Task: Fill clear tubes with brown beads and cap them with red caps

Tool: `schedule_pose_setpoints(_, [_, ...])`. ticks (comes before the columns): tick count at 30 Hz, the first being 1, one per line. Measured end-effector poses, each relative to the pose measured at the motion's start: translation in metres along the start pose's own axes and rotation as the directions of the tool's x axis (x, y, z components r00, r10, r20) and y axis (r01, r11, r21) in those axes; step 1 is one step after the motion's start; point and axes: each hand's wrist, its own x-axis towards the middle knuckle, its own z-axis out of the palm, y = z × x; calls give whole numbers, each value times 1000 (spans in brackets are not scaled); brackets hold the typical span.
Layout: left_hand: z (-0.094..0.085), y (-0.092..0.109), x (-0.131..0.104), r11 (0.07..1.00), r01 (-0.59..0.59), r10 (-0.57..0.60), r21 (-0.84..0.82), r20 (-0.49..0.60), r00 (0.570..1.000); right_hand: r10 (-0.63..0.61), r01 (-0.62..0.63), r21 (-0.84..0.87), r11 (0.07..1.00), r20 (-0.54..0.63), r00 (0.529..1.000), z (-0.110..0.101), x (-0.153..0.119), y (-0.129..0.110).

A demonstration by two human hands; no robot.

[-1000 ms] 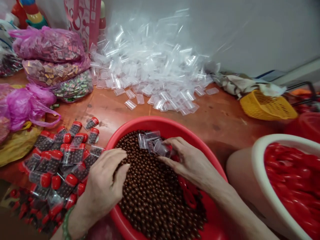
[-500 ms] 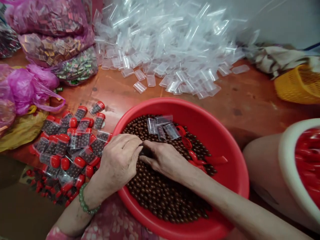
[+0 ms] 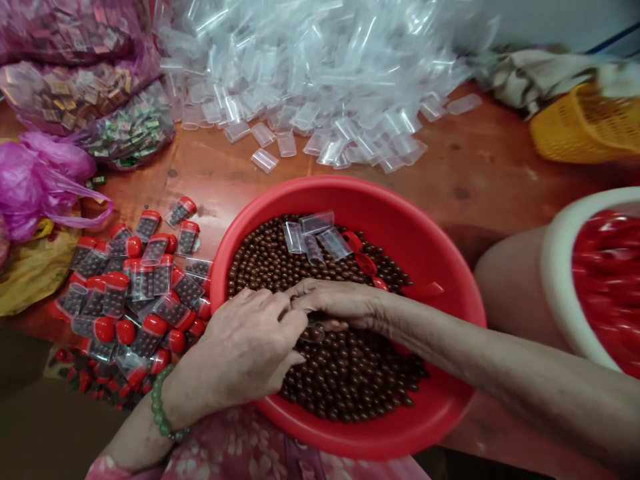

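Note:
Both hands work over a red basin [image 3: 430, 260] of small, shiny brown balls [image 3: 350, 380]. My left hand [image 3: 255, 343], wearing a green bead bracelet [image 3: 159, 407], is closed, and the rim of a clear plastic case [image 3: 313, 333] shows by its fingertips. Against it, my right hand [image 3: 340, 301] curls palm down just above the balls; its fingertips are partly hidden, and I cannot make out what is in them. Several clear empty cases [image 3: 334, 244] and red caps [image 3: 367, 264] lie on the balls farther back in the basin.
Filled, red-capped cases [image 3: 150, 280] are heaped left of the basin. A large pile of clear cases [image 3: 300, 87] covers the back of the table. At right stand a white bucket [image 3: 555, 267] of red pieces and a yellow basket [image 3: 575, 133]. Pink bags [image 3: 45, 173] lie at left.
My hands have shifted slightly lower in view. My right hand has turned from a pinch to a flatter, palm-down curl, and a clear case rim now shows between the hands. The view has moved a little.

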Motion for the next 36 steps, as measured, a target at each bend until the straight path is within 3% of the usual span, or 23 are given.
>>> schedule_pose_setpoints(7, [7,1,3,999,25,-24,47,-11,1000,-81,79,143,987,13,997,13,-4,5])
schedule_pose_setpoints(10, [6,-2,1,991,17,-29,-129,-96,995,-132,134,123,983,-25,991,16,-9,5])
schedule_pose_setpoints(14, [2,-3,-3,907,6,-103,-421,-208,973,-230,232,6,973,-108,967,15,-23,1])
schedule_pose_setpoints(17, [0,-1,-4,830,-22,-115,-557,-209,971,-394,334,-296,895,-172,903,16,-40,0])
schedule_pose_setpoints(20, [-2,1,-4,798,-10,-126,-602,-184,975,-512,335,-539,773,-218,831,18,-56,3])
schedule_pose_setpoints(24, [-7,3,-1,770,-8,-137,-638,-178,974,-609,356,-605,712,-280,742,19,-76,4])
schedule_pose_setpoints(28, [-8,4,1,748,-3,-160,-663,-184,970,-738,439,-646,624,-304,602,18,-89,0])
schedule_pose_setpoints(34, [-3,2,2,752,30,-157,-658,-135,978,-833,552,-673,492,-179,524,22,-87,-11])
schedule_pose_setpoints(36, [-1,2,2,763,47,-153,-645,-108,982,-841,576,-675,461,-124,526,23,-84,-15])
